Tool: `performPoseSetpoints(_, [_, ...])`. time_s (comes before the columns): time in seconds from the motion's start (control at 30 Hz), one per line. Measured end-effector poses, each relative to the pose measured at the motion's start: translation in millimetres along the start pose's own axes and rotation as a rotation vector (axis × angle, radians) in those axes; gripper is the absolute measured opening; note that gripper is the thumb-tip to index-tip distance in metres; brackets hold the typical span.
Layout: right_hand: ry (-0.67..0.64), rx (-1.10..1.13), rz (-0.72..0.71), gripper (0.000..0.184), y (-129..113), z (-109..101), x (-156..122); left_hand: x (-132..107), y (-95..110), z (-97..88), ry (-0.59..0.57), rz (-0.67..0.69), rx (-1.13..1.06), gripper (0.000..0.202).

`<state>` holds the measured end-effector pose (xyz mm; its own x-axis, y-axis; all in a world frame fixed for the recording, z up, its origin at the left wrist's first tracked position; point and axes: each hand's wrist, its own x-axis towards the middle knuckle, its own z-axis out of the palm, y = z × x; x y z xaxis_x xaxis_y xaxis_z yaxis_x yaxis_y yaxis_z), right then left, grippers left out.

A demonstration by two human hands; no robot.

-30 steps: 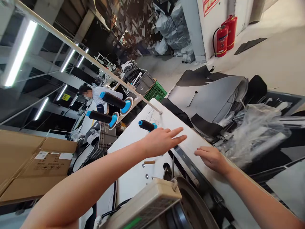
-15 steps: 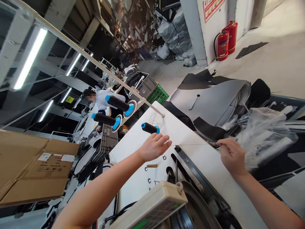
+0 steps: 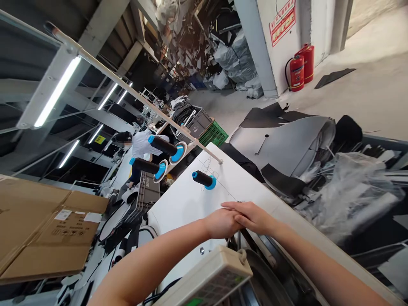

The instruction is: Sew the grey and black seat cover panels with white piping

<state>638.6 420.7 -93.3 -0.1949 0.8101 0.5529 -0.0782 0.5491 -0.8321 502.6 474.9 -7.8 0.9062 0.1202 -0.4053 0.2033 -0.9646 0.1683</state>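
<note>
Thread (image 3: pixel 225 187) is stretched from a black spool (image 3: pixel 202 179) across the counter (image 3: pixel 178 204) toward the left hand (image 3: pixel 222 224), overlapped by the right hand (image 3: pixel 251 216), though whether either grip is clenched on it cannot be told.

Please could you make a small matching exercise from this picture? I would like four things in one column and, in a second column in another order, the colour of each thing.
Things
1. Thread cone on the white table
2. Fire extinguisher
3. Plastic crate nearest the table
4. Cardboard box

Colours
A. Green
B. Brown
C. Black with a blue end
D. Red

Right pairs: 1-C, 2-D, 3-A, 4-B
</note>
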Motion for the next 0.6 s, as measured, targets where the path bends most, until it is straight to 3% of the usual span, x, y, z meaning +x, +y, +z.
performPoseSetpoints(0.07, [0.028,-0.021,0.095,0.048,13.6,-3.4,-7.7,-1.8,-2.6,4.4,0.113,-0.056,-0.115,0.018])
performPoseSetpoints(0.13, [0.054,-0.041,0.173,0.048,25.6,-7.6,-14.4,0.1,-6.0,7.1,0.27,-0.206,-0.277,0.02])
performPoseSetpoints(0.2, [0.095,-0.065,0.222,0.04,36.2,-11.9,-17.9,5.8,-9.6,7.6,0.348,-0.375,-0.385,0.02])
performPoseSetpoints(0.37, [0.218,-0.146,0.234,0.028,54.7,-17.9,-20.3,24.2,-17.4,3.9,0.236,-0.723,-0.579,0.013])
performPoseSetpoints(0.6, [0.251,-0.241,0.13,0.029,61.0,-18.3,-26.4,29.1,-24.6,12.5,0.151,-0.901,-0.817,0.016])
